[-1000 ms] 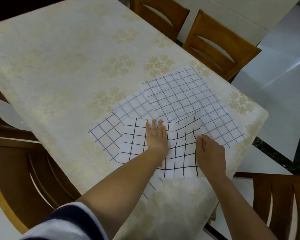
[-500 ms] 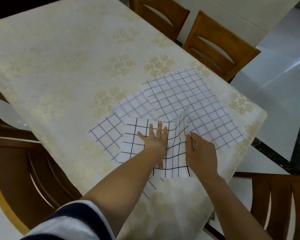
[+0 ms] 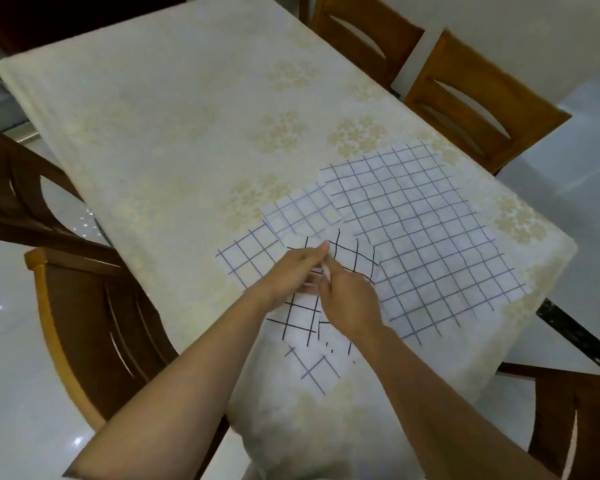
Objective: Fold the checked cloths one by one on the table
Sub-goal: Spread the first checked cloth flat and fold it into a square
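Left hand (image 3: pixel 293 271): you are stretching it flat across the black-checked cloth (image 3: pixel 347 261), fingers straight and together, pointing to the far right; half a second ago the fingers were fanned out, palm down, on the cloth's middle.
Right hand (image 3: pixel 349 299): you are pinching the cloth's edge between thumb and fingers, right against the fingertips of the left hand; a second ago this hand was sitting at the cloth's right edge, well apart from the left.
Black-checked cloth: it is lying at the near end of the desk (image 3: pixel 187 133), on top of the other cloths; its right part is now standing up, lifted over toward the middle, where earlier it was spread nearly flat with only a ripple.
Blue-checked cloth, large (image 3: pixel 426 244): it is lying flat to the right, near the desk's right edge, as before.
Blue-checked cloth, small (image 3: pixel 302 213): it is peeking out behind the hands, partly under the large one.
Wide-checked cloth (image 3: pixel 248 256): its corner is showing to the left of the left hand, and another part is hanging over the desk's near edge.
Chairs (image 3: pixel 478 98): wooden ones are standing around the desk.
View: the camera has swung slightly, so the desk's far left corner is now showing.
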A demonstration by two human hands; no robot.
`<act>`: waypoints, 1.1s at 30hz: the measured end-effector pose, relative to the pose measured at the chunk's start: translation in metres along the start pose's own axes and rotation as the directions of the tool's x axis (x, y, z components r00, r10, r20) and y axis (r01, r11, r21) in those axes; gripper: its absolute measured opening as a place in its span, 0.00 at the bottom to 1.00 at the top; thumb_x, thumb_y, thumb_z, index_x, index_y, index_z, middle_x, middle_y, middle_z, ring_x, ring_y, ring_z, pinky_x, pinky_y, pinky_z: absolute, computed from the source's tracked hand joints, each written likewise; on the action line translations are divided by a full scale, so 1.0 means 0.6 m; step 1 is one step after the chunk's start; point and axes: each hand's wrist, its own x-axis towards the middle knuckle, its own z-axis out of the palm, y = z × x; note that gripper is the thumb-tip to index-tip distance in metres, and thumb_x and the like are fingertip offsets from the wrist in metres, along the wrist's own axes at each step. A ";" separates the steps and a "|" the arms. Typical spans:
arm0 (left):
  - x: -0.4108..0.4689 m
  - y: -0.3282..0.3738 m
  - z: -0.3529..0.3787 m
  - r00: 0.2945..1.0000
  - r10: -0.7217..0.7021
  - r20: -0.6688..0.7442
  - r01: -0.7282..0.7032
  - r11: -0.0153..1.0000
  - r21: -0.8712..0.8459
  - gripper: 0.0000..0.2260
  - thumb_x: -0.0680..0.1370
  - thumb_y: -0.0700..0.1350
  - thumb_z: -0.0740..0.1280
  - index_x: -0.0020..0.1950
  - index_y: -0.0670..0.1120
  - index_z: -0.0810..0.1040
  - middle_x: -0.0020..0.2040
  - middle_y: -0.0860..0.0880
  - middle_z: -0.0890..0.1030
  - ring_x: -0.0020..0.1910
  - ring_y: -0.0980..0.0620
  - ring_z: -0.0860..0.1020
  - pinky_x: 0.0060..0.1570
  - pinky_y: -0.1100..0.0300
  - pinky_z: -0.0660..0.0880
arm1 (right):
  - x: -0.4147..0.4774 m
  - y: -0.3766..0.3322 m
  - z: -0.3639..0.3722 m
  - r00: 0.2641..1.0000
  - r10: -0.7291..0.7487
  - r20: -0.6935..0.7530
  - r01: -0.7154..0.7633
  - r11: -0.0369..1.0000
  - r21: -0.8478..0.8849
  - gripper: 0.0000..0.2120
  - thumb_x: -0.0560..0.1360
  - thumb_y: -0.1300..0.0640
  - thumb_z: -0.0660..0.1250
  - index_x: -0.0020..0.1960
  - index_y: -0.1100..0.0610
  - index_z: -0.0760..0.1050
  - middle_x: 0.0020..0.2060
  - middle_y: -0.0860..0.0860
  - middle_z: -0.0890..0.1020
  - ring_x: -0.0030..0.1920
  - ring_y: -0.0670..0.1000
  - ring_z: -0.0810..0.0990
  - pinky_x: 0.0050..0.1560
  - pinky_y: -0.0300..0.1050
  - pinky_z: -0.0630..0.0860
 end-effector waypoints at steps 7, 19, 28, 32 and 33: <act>0.033 -0.049 -0.039 0.910 0.195 -0.366 -0.020 0.902 0.431 0.16 0.82 0.49 0.64 0.38 0.41 0.75 0.40 0.40 0.80 0.42 0.44 0.79 0.42 0.55 0.71 | -0.014 0.039 0.032 0.997 -0.052 -0.048 0.063 0.965 0.254 0.29 0.80 0.47 0.64 0.77 0.48 0.60 0.54 0.45 0.77 0.51 0.43 0.77 0.54 0.42 0.77; 0.015 -0.167 -0.120 0.904 0.416 -0.101 -0.010 0.255 0.967 0.30 0.85 0.63 0.43 0.83 0.50 0.49 0.83 0.54 0.47 0.82 0.51 0.44 0.80 0.52 0.45 | 0.028 0.089 0.092 0.961 -0.112 0.252 0.179 0.949 -0.260 0.44 0.76 0.29 0.53 0.79 0.46 0.32 0.78 0.48 0.33 0.78 0.56 0.31 0.77 0.55 0.35; 0.016 -0.171 -0.121 0.896 0.436 -0.084 -0.001 0.191 0.982 0.28 0.84 0.64 0.39 0.83 0.58 0.44 0.83 0.55 0.43 0.81 0.53 0.38 0.80 0.50 0.43 | 0.038 0.084 0.126 0.953 -0.137 0.272 0.208 0.945 -0.252 0.43 0.75 0.26 0.47 0.78 0.45 0.31 0.77 0.48 0.30 0.77 0.56 0.28 0.77 0.56 0.33; 0.016 -0.167 -0.121 0.895 0.439 -0.083 -0.007 0.200 0.980 0.27 0.84 0.63 0.42 0.83 0.57 0.45 0.83 0.55 0.45 0.82 0.52 0.40 0.80 0.50 0.44 | 0.038 0.083 0.125 0.953 -0.149 0.265 0.206 0.957 -0.202 0.44 0.74 0.26 0.47 0.79 0.45 0.33 0.77 0.47 0.32 0.77 0.55 0.29 0.77 0.54 0.34; 0.014 -0.165 -0.120 0.891 0.448 -0.075 -0.019 0.203 0.979 0.28 0.84 0.63 0.43 0.83 0.57 0.46 0.83 0.54 0.46 0.82 0.52 0.42 0.80 0.50 0.45 | 0.039 0.081 0.121 0.956 -0.159 0.248 0.203 0.966 -0.162 0.43 0.74 0.27 0.48 0.80 0.46 0.35 0.78 0.47 0.34 0.78 0.54 0.31 0.77 0.53 0.35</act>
